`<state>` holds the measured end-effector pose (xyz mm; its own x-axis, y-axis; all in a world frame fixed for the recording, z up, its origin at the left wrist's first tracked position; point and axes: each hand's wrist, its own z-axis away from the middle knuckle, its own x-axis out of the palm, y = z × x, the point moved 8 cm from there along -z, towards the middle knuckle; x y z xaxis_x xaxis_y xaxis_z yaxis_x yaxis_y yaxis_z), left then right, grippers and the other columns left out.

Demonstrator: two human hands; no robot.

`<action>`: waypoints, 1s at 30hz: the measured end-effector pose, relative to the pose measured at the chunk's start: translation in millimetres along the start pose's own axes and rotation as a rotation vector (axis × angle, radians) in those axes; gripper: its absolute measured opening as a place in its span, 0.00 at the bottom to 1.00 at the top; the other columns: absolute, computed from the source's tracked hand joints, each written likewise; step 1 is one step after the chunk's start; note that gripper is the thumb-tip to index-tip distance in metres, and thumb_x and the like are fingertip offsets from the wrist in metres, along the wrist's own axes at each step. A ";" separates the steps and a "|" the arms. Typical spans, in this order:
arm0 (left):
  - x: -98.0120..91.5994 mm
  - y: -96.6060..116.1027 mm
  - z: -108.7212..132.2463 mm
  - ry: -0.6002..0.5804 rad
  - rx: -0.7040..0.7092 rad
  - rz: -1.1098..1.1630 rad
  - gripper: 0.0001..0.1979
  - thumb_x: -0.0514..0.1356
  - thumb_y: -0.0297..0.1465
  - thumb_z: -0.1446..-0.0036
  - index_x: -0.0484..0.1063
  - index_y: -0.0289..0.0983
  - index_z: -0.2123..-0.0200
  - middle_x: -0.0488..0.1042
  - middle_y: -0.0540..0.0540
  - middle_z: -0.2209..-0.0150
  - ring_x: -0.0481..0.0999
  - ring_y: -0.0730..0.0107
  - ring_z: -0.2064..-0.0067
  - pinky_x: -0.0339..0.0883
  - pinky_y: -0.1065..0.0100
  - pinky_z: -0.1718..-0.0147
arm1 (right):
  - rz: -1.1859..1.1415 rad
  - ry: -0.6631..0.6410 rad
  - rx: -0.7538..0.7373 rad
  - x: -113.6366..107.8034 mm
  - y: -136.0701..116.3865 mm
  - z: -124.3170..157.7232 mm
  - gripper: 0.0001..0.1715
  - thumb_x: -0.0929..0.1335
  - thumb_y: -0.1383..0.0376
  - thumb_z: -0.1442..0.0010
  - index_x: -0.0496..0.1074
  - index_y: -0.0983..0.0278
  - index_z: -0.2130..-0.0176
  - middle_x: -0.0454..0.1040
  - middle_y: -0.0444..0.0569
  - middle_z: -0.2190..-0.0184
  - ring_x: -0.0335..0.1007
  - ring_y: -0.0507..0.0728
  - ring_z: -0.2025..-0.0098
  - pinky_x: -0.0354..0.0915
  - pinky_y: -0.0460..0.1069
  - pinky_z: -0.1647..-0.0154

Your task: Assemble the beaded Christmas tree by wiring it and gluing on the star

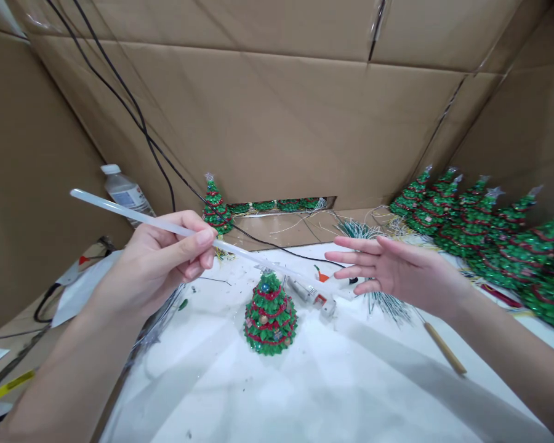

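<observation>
A long translucent white glue stick [120, 206] is pinched between the thumb and fingers of my left hand [170, 252]. It slants down to the right, its far end above the table. My right hand [388, 267] is held out with fingers spread and nothing in it, to the right of the stick's far end. Between and below my hands, a small green Christmas tree ornament [270, 317] with red garland and a clear star on top stands upright on the white table. Just behind it lies a glue gun [311, 294], partly hidden.
Several similar trees [480, 227] stand along the right wall, one tree [216, 206] at the back. Bundled green and white wires [388, 304] lie under my right hand, near a wooden stick [444, 348]. A water bottle [125, 191] and black cables [143, 126] are at left. Cardboard walls [258, 123] surround the table.
</observation>
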<state>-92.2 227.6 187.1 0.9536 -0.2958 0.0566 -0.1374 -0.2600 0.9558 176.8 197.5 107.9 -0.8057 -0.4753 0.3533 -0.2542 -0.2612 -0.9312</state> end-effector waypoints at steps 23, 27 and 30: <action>22.4 -12.3 8.6 -0.158 0.012 -0.065 0.06 0.70 0.30 0.48 0.77 0.37 0.72 0.76 0.49 0.80 0.68 0.79 0.82 0.60 0.80 0.85 | 0.658 -0.104 -0.039 57.7 4.1 -15.7 0.27 0.66 0.49 0.36 0.72 0.65 0.47 0.76 0.49 0.65 0.71 0.53 0.62 0.65 0.49 0.59; 30.0 -14.9 10.4 -0.189 -0.018 -0.091 0.03 0.70 0.29 0.50 0.79 0.38 0.71 0.77 0.48 0.79 0.69 0.76 0.82 0.62 0.77 0.85 | 0.688 -0.131 -0.083 67.9 4.5 -22.2 0.24 0.64 0.48 0.35 0.74 0.65 0.55 0.68 0.45 0.69 0.61 0.48 0.70 0.57 0.44 0.70; 33.3 -17.8 11.9 -0.181 -0.059 -0.092 0.04 0.70 0.30 0.50 0.80 0.39 0.69 0.77 0.47 0.78 0.70 0.75 0.82 0.63 0.76 0.85 | 0.757 -0.087 -0.106 64.2 5.2 -22.7 0.25 0.63 0.46 0.35 0.71 0.66 0.62 0.63 0.44 0.70 0.55 0.48 0.70 0.52 0.45 0.71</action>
<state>-61.2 211.5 168.5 0.8970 -0.4348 -0.0792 -0.0309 -0.2405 0.9702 111.6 184.6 123.7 -0.7369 -0.5578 -0.3819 0.2961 0.2416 -0.9241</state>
